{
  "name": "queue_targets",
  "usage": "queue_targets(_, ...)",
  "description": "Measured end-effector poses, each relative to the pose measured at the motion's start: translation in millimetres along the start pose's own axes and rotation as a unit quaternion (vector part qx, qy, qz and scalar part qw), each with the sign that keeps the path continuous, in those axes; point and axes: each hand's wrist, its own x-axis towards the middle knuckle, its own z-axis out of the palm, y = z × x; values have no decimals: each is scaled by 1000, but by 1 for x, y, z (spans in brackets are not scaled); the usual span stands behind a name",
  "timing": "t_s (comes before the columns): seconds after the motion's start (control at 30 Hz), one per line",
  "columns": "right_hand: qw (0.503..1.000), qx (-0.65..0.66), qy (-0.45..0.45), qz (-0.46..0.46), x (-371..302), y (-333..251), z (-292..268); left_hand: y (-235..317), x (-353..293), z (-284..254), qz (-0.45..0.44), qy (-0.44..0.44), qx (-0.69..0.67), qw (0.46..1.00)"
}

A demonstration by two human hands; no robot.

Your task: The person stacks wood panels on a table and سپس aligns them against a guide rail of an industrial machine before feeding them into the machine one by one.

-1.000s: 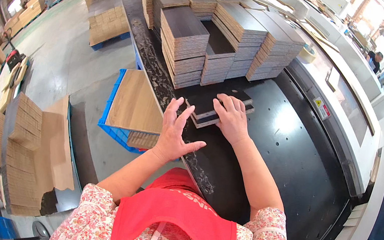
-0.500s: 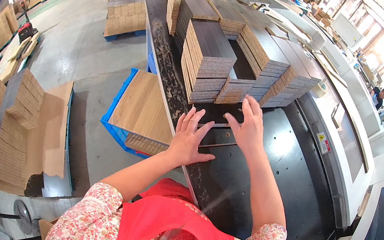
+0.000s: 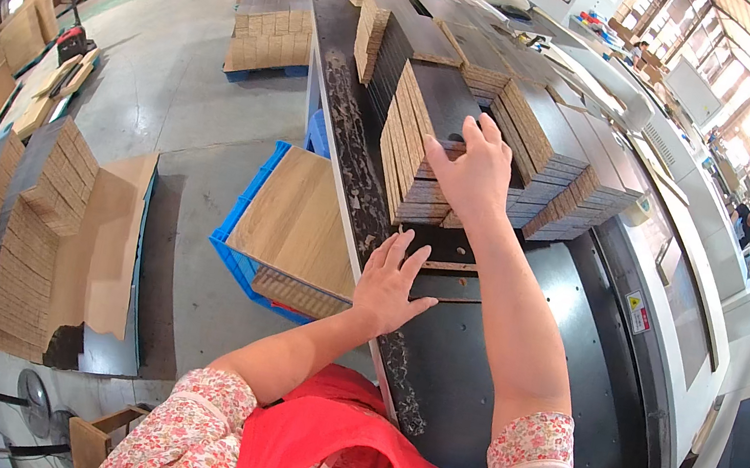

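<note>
Grey factory floor [image 3: 188, 44] spreads left of the black counter [image 3: 450, 376], and a white machine [image 3: 669, 313] borders the counter's right side. Partway up the counter, near its left edge, we see the nearest stack [image 3: 433, 95] of dark-topped boards; its long axis runs away from us, roughly parallel with that edge, short ends facing us. Across the counter we count three tall stacks in front: this one, a middle stack [image 3: 542, 123] and a right-hand stack [image 3: 594, 171]; those behind overlap too much to number. Our right hand [image 3: 476, 177] is at the nearest stack's right front corner, thumb and fingers parted; we cannot tell whether this grip touches a board. Our left hand [image 3: 389, 286], over the counter's left edge, has its grip released, fingers spread, near one dark board [image 3: 433, 241] flat on the counter, its pale edge running crosswise. Left of the counter stand one blue crate [image 3: 229, 244] carrying wood-grain boards [image 3: 300, 207] and, farther off, one pallet truck [image 3: 75, 43].
</note>
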Motion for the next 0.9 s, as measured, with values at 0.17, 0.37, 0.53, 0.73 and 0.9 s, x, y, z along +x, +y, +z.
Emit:
queue_targets(0.17,967,225,107,61,-6,27,-20,-4,-1,7,25,45,-9,999)
queue_targets(0.37,544,751,-16,375,-84,33,-101,-10,-2,6,94,130,-28,987)
queue_targets(0.53,389,818,-14,423,-189,42,-142,-5,1,7,155,157,-18,975)
queue_targets(0.73,375,832,48,406,-260,53,-165,2,3,3,225,185,-10,957)
queue_targets(0.9,353,854,36,381,-283,46,-172,40,-15,9,261,71,-214,939)
